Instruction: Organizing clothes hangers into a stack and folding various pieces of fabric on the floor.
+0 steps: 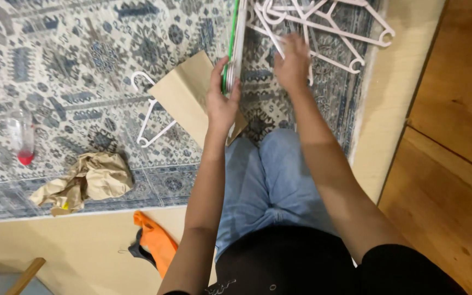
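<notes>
Already the left hand [222, 101] grips a gathered stack of hangers [236, 46], while the right hand [293, 63] closes on the loose white hangers [329, 27] left on the rug [83, 54].

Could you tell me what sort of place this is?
Probably a room in a home: a patterned rug over wooden floor, with white hangers and a crumpled paper bag lying about.
</notes>
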